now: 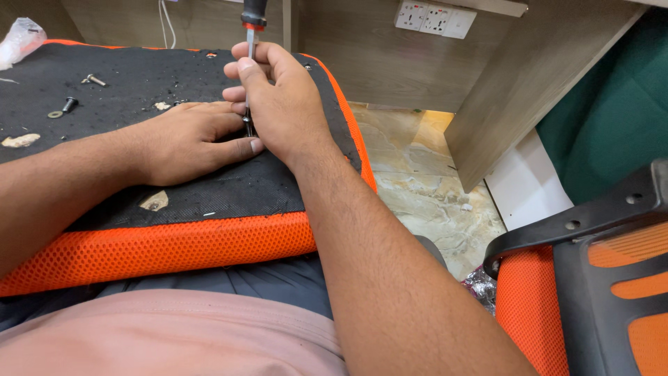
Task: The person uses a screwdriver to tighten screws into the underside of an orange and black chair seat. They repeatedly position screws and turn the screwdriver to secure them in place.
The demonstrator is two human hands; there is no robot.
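Observation:
An upturned chair seat [174, 247] with orange mesh sides and a black fabric underside rests on my lap. My right hand [282, 104] grips the metal shaft of a screwdriver [251, 28] with a black and red handle, held upright with its tip down on the black underside. My left hand [188, 139] lies flat on the fabric beside the tip, fingers touching the shaft's lower end. The tip itself is hidden between my hands.
Loose bolts [94, 80], a black screw with a washer [66, 106] and bits of debris lie on the seat's far left. A chair back [605, 278], orange and black, stands at the right. Wooden desk panels [515, 90] and a wall socket [435, 19] are ahead, above a stone floor [431, 202].

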